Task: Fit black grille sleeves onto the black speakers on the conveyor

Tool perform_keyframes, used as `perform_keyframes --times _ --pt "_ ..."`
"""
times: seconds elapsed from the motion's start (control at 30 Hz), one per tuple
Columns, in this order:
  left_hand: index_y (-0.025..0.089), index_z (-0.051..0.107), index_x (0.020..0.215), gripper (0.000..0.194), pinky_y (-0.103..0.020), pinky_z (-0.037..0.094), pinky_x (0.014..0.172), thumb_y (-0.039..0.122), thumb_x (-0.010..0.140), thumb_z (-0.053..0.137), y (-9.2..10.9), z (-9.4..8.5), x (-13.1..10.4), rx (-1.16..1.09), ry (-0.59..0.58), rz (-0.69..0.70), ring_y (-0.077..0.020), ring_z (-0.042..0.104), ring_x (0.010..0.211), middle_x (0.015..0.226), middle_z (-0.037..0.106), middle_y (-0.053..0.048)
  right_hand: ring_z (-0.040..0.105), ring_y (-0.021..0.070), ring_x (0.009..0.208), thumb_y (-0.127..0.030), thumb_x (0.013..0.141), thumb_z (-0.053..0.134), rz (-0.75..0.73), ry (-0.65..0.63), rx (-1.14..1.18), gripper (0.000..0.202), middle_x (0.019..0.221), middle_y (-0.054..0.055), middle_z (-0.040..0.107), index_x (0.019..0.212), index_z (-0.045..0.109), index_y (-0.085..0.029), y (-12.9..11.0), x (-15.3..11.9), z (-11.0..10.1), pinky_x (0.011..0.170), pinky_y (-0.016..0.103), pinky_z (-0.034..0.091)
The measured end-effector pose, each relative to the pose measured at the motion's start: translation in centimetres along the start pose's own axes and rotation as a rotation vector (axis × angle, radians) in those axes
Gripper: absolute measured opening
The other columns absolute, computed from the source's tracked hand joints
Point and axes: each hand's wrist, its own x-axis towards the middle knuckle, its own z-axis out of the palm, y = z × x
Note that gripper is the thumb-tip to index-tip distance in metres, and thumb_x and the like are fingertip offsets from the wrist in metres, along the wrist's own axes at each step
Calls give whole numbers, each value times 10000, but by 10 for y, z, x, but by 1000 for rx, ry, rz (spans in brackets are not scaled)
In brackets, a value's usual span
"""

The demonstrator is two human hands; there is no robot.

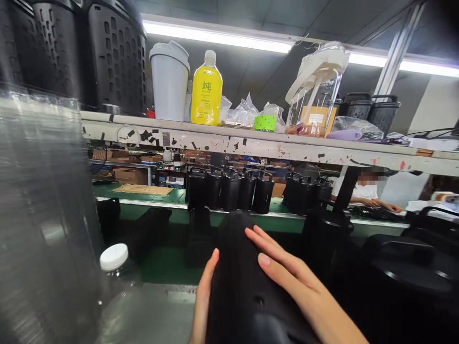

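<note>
Below shelf, both hands (287,277) cradling black speaker (244,286), fingers flat

We see two fluorescent tubes (218,36) overhead, blown out to white glare, second strip (405,64) at right the same. Upper shelf (265,143) well lit, yellow bottle (207,91) sharp and saturated. Below the shelf we get dim light; black housings (229,188) lose detail, merge into shadow. Near black part (247,286) almost featureless, only faint sheen. Our hands lit evenly, right hand (290,272) slightly soft, left hand (203,296) softer. Left edge: clear plastic stack (39,205) smeared, blurred, heavy wide-angle stretch. White cap (114,256) out of focus. Shelf line bows, post (396,57) leans: lens distortion. A face at far right is blurred out.
</note>
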Motion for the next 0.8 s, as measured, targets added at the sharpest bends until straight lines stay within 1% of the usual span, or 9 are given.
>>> perform_keyframes --times 0.1,0.17,0.23,0.27,0.33,0.43,0.57,0.67,0.8 --pt "261 682 1135 380 -275 272 1208 355 777 766 7 5 -4 -11 256 83 -195 366 1415 1391 558 97 176 285 1450 -661 824 592 -162 -66 -6 504 1519 -38 329 1254 623 -401 3 7 3 1166 559 64" --pt "234 720 1005 255 -228 196 1219 335 775 763 11 12 -1 -24 320 64 -172 279 1453 1394 553 103 260 267 1426 -603 882 547 -201 -89 -9 488 1479 31 404 1269 627 -318 17 21 7 1173 526 105" --pt "216 735 907 173 -194 134 1218 351 798 735 12 19 2 -39 297 -4 -148 193 1474 1332 614 85 365 298 1374 -568 878 562 -199 -61 -32 505 1400 102 504 1252 651 -240 30 33 9 1155 548 168" --pt "205 737 894 172 -195 146 1215 354 809 723 10 22 3 -48 274 -50 -147 206 1470 1288 651 62 406 317 1343 -557 860 590 -202 -28 -39 506 1362 125 541 1221 675 -214 34 36 9 1140 560 202" --pt "171 735 940 228 -239 286 1185 368 835 692 2 26 3 -62 206 -167 -182 368 1410 1201 707 -2 478 329 1273 -542 821 637 -240 58 -24 477 1303 137 589 1134 725 -192 33 37 3 1104 543 294" --pt "160 708 1045 278 -265 513 1003 373 880 633 -15 34 6 -58 144 -279 -201 641 1157 1081 753 -34 556 293 1162 -532 832 616 -335 208 40 418 1201 112 643 1040 753 -196 18 29 -10 998 444 437" --pt "119 702 994 309 -300 576 871 395 890 610 -43 54 31 -48 46 -355 -222 721 949 954 768 -85 626 249 934 -514 851 598 -386 364 105 388 1013 90 689 990 757 -188 1 20 -23 810 353 523" --pt "93 682 970 353 -369 576 836 421 920 562 -61 69 66 -8 -17 -340 -226 714 886 919 746 -112 630 223 796 -523 820 628 -381 401 143 387 947 79 698 948 767 -185 2 22 -29 733 328 544" --pt "126 627 1043 258 -365 560 811 348 912 627 -78 85 107 142 105 -164 -182 673 864 957 689 -45 636 216 797 -538 832 628 -365 423 124 401 994 78 693 981 763 -190 13 30 -39 688 300 553"
